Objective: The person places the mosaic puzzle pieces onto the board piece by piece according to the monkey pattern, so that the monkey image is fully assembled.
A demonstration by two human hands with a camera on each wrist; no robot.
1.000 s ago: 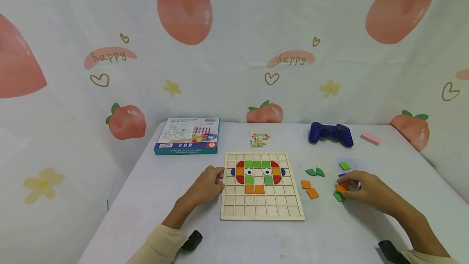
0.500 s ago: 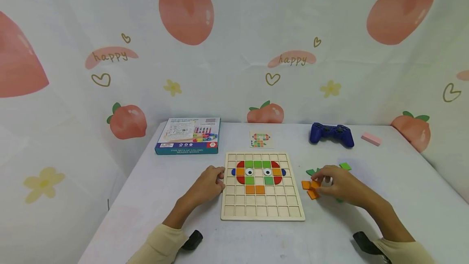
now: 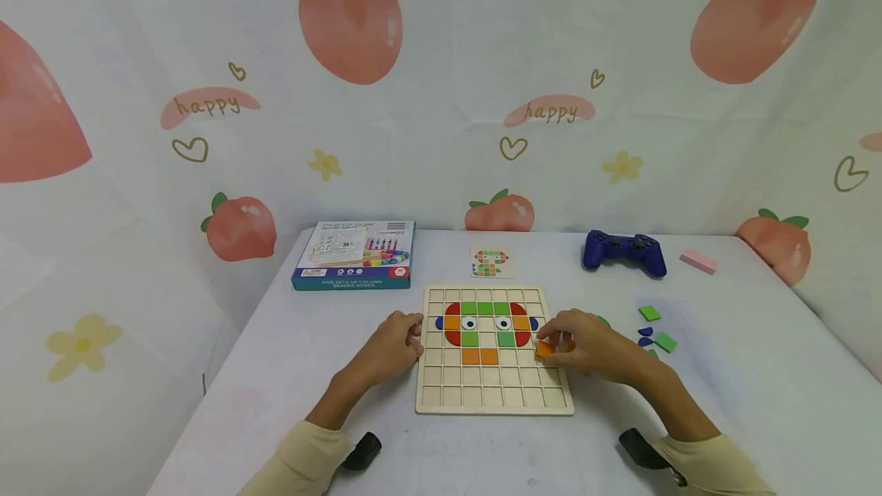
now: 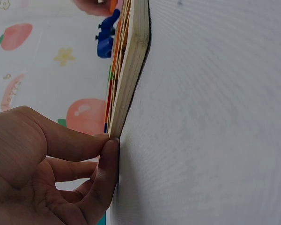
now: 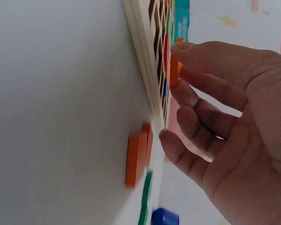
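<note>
A wooden grid board (image 3: pixel 492 396) lies flat on the white table, with red, green, orange and blue tiles and two eye pieces set in its upper cells. At its left edge my left hand (image 3: pixel 386 349) pinches the rim between thumb and index finger, seen close up in the left wrist view. Over the board's right side, my right hand (image 3: pixel 596 347) holds an orange square tile (image 3: pixel 544 349) by thumb and fingertips. In the right wrist view that tile (image 5: pixel 174 70) stands edge-on, close above the grid, the other fingers loosely bent.
Green tiles (image 3: pixel 649 313) and small blue pieces (image 3: pixel 645 341) lie right of the board. Two loose orange tiles (image 5: pixel 136 157) sit beside it. Behind are a pattern card (image 3: pixel 492 262), a boxed set (image 3: pixel 354 255), a blue game controller (image 3: pixel 623 252) and a pink block (image 3: pixel 699 261).
My right hand has carried the orange tile leftward from the loose pieces, past the other orange tiles, to above the board's right side. The left hand and board have stayed put.
</note>
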